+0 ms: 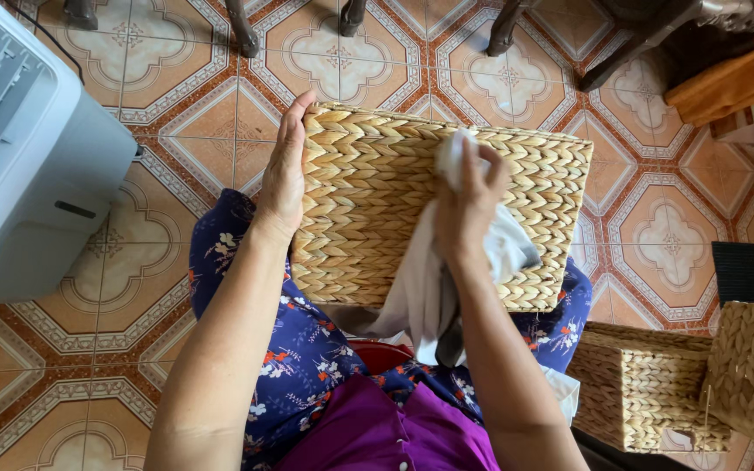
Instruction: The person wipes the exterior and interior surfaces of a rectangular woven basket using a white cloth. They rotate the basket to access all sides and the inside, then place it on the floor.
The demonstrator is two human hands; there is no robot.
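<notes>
A woven straw basket [368,201] rests bottom-up on my lap, over a blue flowered skirt. My left hand [283,170] lies flat against the basket's left edge, fingers together, steadying it. My right hand [469,205] is closed on a white and grey cloth [425,288] and presses it against the basket's upper right side. The cloth hangs down from that hand over the basket's near edge.
A white appliance [23,148] stands at the left on the patterned tile floor [656,227]. Two more woven baskets [647,384] sit at the lower right. Dark furniture legs [242,30] and a wooden piece [730,83] line the far side.
</notes>
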